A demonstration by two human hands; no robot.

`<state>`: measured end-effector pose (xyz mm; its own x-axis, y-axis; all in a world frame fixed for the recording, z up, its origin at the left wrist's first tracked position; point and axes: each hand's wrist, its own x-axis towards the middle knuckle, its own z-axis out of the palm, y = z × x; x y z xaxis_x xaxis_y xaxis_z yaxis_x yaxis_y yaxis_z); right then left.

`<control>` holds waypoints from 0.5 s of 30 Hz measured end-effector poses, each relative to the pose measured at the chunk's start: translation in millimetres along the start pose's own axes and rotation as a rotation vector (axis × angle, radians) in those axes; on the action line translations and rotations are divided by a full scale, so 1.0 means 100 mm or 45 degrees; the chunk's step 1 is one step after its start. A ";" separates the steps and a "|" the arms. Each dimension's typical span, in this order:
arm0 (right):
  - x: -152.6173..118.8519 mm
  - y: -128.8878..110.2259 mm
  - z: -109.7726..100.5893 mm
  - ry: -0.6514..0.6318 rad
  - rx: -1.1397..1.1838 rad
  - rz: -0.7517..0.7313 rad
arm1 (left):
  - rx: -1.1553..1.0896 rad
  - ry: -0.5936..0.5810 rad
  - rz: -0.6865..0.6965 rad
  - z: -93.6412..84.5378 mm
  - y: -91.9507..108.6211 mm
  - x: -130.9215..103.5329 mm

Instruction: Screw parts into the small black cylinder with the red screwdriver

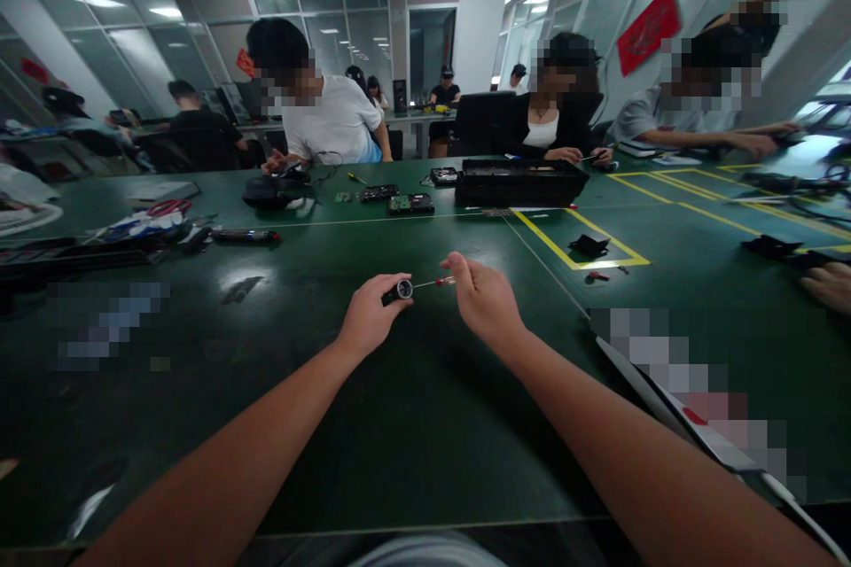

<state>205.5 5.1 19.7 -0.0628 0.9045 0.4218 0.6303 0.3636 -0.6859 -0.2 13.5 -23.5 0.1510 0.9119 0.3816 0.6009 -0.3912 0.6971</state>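
My left hand point(372, 314) is closed around a short black cylindrical part point(402, 290). Its round, silver-rimmed end faces to the right and toward me. In my right hand point(488, 297) is a small screwdriver point(444, 282) with a red and clear handle, mostly hidden by the fingers. The thin metal shaft points left, and its tip is close to the round end of the black part. Whether the tip touches it I cannot tell. Both hands are above the green tabletop point(399, 443).
A black box-shaped housing point(522, 183) and circuit-board parts point(410, 204) lie across the table. Cables and tools point(156, 221) pile up at left. A laptop-like device point(671, 399) lies beside my right forearm. Yellow tape point(612, 264) frames a black piece point(589, 245). Several people sit opposite.
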 end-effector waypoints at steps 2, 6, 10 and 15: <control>0.02 0.02 0.01 0.021 -0.038 -0.033 | 0.012 -0.003 0.004 0.01 0.00 0.00; 0.03 0.02 0.02 0.000 -0.058 -0.050 | 0.023 -0.022 0.011 0.01 -0.01 0.00; 0.01 -0.01 0.01 -0.081 -0.023 -0.077 | -0.003 -0.001 0.006 0.00 -0.03 0.00; 0.01 0.02 0.01 -0.106 -0.019 -0.031 | 0.010 0.019 0.002 0.00 -0.02 0.01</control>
<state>205.6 7.1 18.4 -0.1416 0.9111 0.3870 0.6394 0.3827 -0.6669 -1.8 15.0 -24.5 0.1398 0.9094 0.3917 0.6067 -0.3913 0.6920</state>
